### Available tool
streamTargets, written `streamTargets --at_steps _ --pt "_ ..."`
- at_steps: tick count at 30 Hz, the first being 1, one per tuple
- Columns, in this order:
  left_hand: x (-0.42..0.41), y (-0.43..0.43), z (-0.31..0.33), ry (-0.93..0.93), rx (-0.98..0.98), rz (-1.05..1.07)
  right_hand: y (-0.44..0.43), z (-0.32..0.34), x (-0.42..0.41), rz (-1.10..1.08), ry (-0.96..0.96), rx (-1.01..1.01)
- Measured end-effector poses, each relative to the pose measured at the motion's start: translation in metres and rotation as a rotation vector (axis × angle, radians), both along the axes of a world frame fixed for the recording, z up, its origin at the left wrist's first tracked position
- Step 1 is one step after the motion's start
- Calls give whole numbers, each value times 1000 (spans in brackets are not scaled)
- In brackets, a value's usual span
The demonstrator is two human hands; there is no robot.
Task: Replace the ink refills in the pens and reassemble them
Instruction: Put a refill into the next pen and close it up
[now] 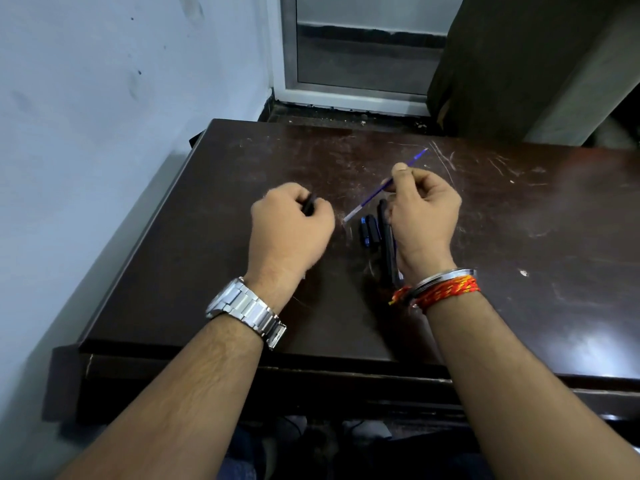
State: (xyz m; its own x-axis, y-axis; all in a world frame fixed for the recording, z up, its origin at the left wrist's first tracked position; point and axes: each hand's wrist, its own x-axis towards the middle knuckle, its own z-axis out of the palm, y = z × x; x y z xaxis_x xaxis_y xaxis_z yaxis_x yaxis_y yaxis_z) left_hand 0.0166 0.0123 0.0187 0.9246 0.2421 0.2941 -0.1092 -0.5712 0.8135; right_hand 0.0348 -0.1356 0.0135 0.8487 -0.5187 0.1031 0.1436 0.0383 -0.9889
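Between the thumb and fingertips of the right hand sits a thin blue refill, pinched near its middle so that it slants across the space above the table; its blue end pokes up and away past the thumb toward the far right, and its pale tip end reaches down to the left, ending in the gap between the two hands. The right fingers are curled in narrow, closed on the refill. Just under those fingers and beside the heel of that hand lie black pen parts on the dark wood: a short piece with blue marks nearest the refill's tip, and a longer black barrel running back toward the wrist, partly hidden by the hand. How many separate pieces lie there is hard to tell. The left hand is balled into a loose fist well to the left of the refill tip, its fingers folded over a small black pen piece whose end shows at the knuckles; the rest of it is hidden. A silver watch rings the left wrist, and a metal bangle with red and orange thread rings the right.
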Motion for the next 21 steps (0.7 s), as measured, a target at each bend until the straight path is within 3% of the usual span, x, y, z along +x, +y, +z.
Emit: streamTargets --at_steps 10,15,21 --pt "1 0 -4 54 12 -230 15 -14 -2 270 87 -167" --pt "4 9 0 97 121 -88 15 -12 -2 283 140 -120" --pt "8 25 -3 367 312 27 3 -7 -2 130 164 -172"
